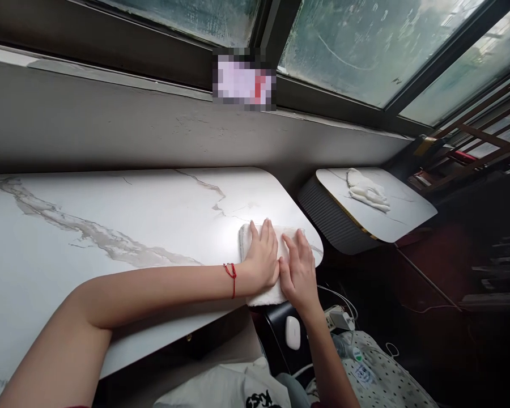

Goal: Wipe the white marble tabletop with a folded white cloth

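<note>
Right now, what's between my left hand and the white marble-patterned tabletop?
A white towel, as the head view shows: your left hand lies flat on it, over the white marble-patterned tabletop. Your right hand rests on it too.

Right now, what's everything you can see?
Folded cloth: 1, white, centre
Marbled table: 1, white, left to centre
Cabinet: 1, grey, white top, past table
Crumpled cloth: 1, white, on cabinet
Window panes: at least 3, greenish, top
Slatted rack: 1, brown, right
Small case: 1, white, below folded cloth
Plug: 1, white, beside case
Cables: count unclear, white, lower right
Spotted fabric: 1, white, lower right
Lettered fabric: 1, white, bottom
Bracelet: 1, red, left wrist
Left hand: 1, on folded cloth
Right hand: 1, on folded cloth
</note>
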